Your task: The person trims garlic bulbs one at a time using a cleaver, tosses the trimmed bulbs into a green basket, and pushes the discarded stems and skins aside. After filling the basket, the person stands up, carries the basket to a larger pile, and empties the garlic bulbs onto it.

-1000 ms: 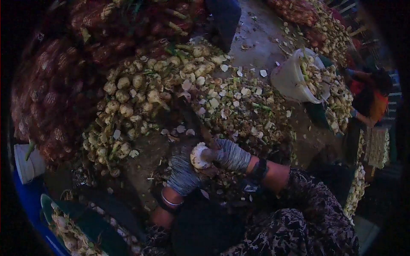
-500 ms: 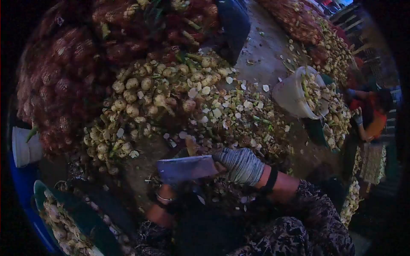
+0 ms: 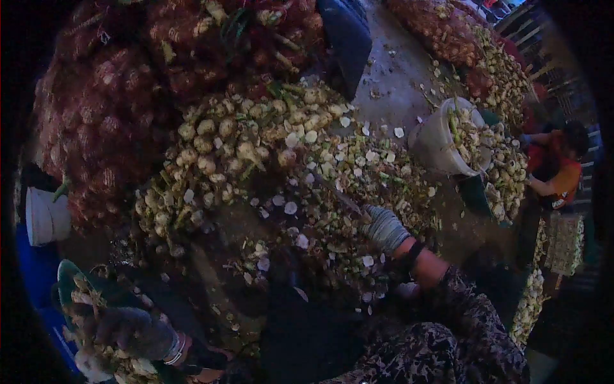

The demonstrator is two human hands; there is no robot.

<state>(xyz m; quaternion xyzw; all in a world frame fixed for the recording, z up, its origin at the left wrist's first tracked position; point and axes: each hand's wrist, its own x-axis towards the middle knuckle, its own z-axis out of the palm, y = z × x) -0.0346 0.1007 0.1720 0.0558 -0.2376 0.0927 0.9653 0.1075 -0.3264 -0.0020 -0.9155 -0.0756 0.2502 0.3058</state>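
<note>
My right hand (image 3: 387,230), in a grey knit glove, is closed on a cleaver (image 3: 339,193), whose blade now shows edge-on over the trimmings (image 3: 377,185). At the lower left my gloved left hand (image 3: 131,329) reaches over a green basket (image 3: 67,275) of pale bulbs (image 3: 137,366) that look like garlic. Its fingers are dark and smeared, so I cannot tell if they hold a bulb. In front of me lies a heap of stalked pale bulbs (image 3: 208,144), with cut white slices and stem bits scattered to its right.
Red mesh sacks (image 3: 105,128) full of bulbs stand at the back left. A white bucket (image 3: 46,217) is at the far left. On the right, another white bucket (image 3: 441,137) lies tipped beside more bulbs. A person in orange (image 3: 563,169) works there.
My left hand has moved from near the cleaver to the basket at lower left. The cleaver has turned from broadside to edge-on, and my right hand has shifted slightly right.
</note>
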